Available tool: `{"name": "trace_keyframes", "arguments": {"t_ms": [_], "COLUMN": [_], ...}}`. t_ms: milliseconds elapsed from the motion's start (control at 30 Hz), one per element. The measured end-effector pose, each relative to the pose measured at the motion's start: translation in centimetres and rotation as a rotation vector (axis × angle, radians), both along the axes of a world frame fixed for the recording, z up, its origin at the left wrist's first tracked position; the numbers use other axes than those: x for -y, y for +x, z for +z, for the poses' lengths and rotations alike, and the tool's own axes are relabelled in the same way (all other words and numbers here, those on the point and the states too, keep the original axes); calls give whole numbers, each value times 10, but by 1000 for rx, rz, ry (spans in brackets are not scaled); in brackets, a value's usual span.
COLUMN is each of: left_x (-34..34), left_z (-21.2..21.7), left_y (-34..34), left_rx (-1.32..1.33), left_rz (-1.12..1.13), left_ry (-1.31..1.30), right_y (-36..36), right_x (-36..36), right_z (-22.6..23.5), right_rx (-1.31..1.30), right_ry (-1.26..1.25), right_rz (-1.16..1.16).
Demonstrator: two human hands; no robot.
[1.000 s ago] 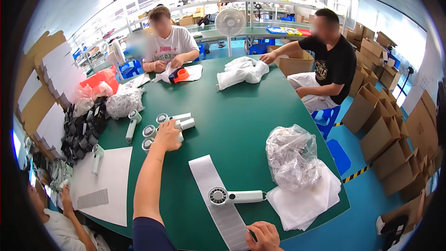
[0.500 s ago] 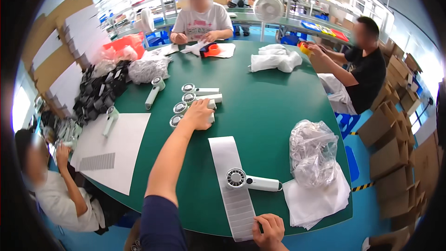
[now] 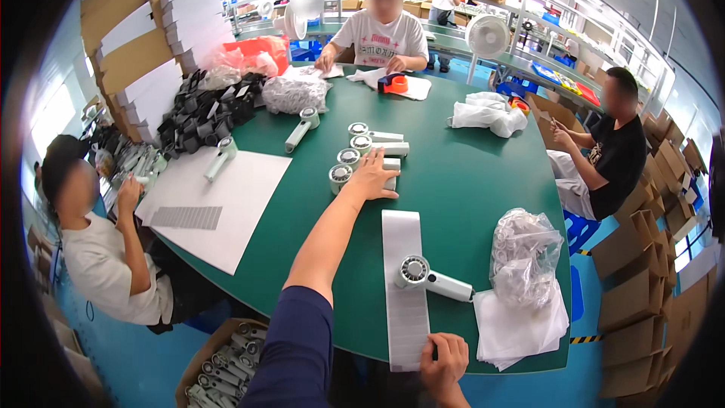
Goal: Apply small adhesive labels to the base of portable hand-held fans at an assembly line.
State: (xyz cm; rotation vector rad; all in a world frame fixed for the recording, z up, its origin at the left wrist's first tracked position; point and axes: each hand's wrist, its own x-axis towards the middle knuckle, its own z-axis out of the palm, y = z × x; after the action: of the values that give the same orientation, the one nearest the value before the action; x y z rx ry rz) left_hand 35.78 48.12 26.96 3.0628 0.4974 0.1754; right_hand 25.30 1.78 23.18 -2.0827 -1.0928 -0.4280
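My left hand (image 3: 374, 177) reaches across the green table (image 3: 468, 181) and closes over the handle of the nearest white handheld fan (image 3: 340, 175). That fan is the front one of a row; other fans (image 3: 361, 136) lie just behind it. My right hand (image 3: 445, 363) grips the near end of a long white strip of labels (image 3: 404, 287) at the table's front edge. Another white fan (image 3: 430, 278) lies across that strip, apart from both hands.
A clear bag of parts (image 3: 525, 253) sits on white sheets to the right. White paper (image 3: 226, 196), black pouches (image 3: 200, 117) and two more fans lie on the left. Three other people sit around the table. A box of fans (image 3: 226, 374) stands below, cartons at right.
The view has swung and drawn nearer to the table. My left hand stays on the row of fans, and my right hand stays on the strip's near end.
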Motion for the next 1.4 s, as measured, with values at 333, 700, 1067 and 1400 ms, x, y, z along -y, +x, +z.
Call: {"name": "trace_keyframes", "arguments": {"t_ms": [333, 700, 1067, 1400], "left_x": [112, 381, 314, 290], "left_z": [27, -312, -418, -378], "left_y": [-264, -644, -565, -588], "left_rx": [973, 963, 439, 31], "left_rz": [165, 1670, 1586, 1026], "left_ry": [-199, -674, -368, -223], "right_y": [1, 6, 15, 23], "right_x": [1, 9, 10, 16], "right_z": [4, -9, -16, -18], "right_rx": [16, -15, 10, 32], "right_ry": [5, -80, -125, -206], "right_rz": [75, 65, -25, -39]}}
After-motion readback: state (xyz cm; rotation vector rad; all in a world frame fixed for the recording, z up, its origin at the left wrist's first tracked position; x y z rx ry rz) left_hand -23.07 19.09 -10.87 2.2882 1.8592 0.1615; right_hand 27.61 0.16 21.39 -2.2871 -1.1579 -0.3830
